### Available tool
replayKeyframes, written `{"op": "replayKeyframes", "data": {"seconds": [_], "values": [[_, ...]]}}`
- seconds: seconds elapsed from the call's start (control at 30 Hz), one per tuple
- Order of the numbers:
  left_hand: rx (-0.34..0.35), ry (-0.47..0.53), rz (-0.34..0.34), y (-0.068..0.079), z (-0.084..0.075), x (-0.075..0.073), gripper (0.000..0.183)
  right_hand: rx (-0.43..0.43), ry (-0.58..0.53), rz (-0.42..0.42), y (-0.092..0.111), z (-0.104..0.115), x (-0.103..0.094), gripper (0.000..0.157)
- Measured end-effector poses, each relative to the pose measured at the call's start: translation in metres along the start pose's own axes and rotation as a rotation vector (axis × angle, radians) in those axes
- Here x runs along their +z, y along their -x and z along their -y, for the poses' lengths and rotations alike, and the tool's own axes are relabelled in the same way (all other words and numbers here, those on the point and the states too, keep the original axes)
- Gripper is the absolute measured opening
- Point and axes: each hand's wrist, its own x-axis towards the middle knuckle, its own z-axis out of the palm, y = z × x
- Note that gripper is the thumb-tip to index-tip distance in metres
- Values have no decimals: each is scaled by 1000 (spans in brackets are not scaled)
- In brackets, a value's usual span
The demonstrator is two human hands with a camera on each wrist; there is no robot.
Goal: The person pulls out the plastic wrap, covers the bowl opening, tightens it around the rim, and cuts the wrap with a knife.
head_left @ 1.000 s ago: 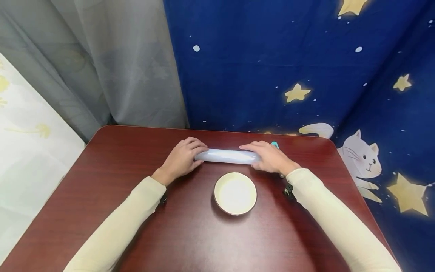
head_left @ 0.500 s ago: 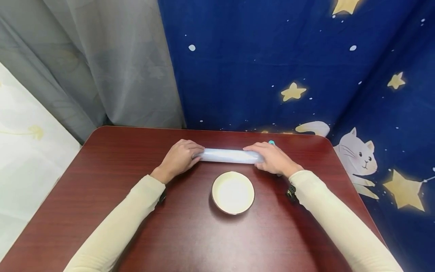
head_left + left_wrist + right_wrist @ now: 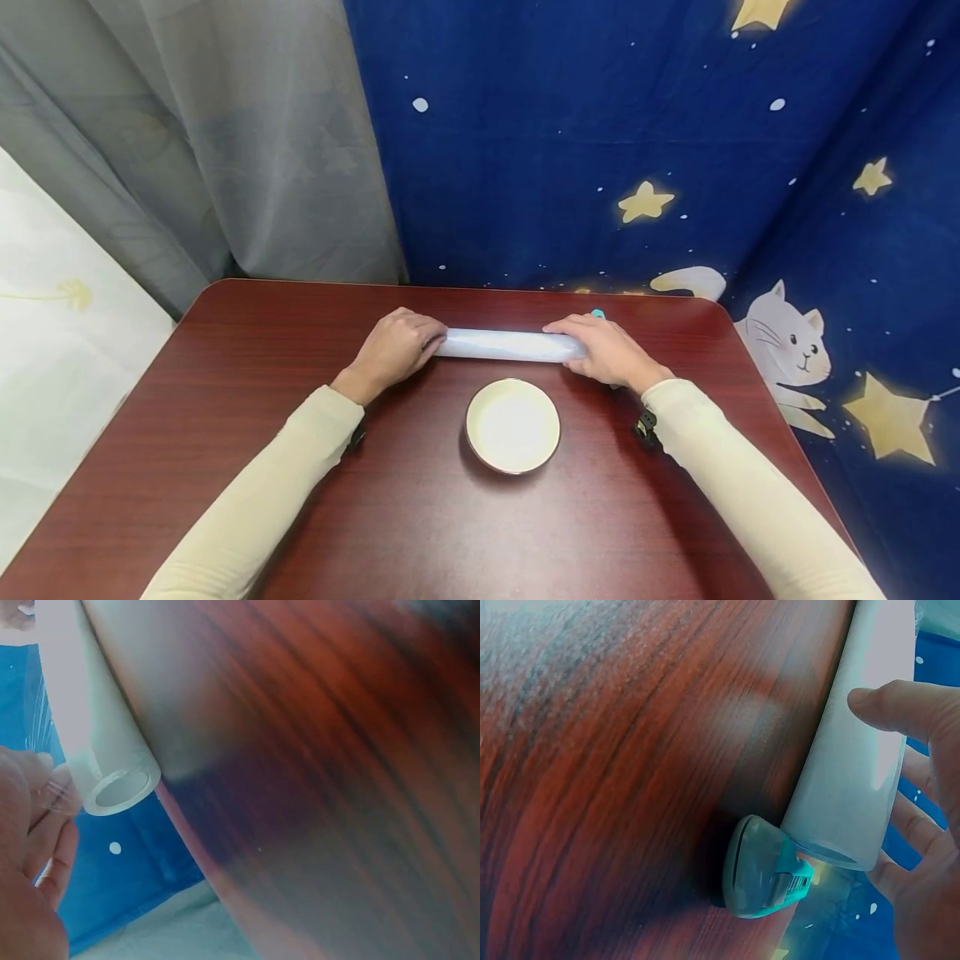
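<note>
A whitish roll of cling film (image 3: 502,345) lies crosswise on the table near its far edge. My left hand (image 3: 397,346) is at the roll's left end. In the left wrist view its fingers pinch a loose edge of clear film (image 3: 39,724) beside the hollow tube. At the other end, my right hand (image 3: 607,350) grips the roll, thumb (image 3: 877,706) on the near side and fingers behind. Close to that end sits a grey and teal utility knife (image 3: 759,871), mostly hidden by the right hand in the head view. A cream bowl (image 3: 512,427) stands in front of the roll.
The dark red wooden table (image 3: 420,517) has its far edge just beyond the roll. Behind it hang a grey curtain (image 3: 292,167) and a blue starry curtain (image 3: 525,167). A white patterned cloth (image 3: 60,358) is at the left.
The hands have moved slightly apart, and more of the roll shows between them. The left fingers have drawn together at the roll's left end. The head view has shifted slightly.
</note>
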Motion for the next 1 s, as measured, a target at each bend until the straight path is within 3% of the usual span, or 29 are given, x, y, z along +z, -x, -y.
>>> {"op": "replayKeyframes", "data": {"seconds": [0.47, 0.73, 1.0], "values": [[-209, 33, -29, -4, -13, 9, 6, -28, -27, -71, 2, 0, 2, 49], [-278, 67, -56, -6, -17, 11, 10, -96, -25, -166, -6, 6, 8, 26], [-314, 95, -70, -7, -20, 10, 10, -137, -69, -174, -11, 10, 10, 8]]}}
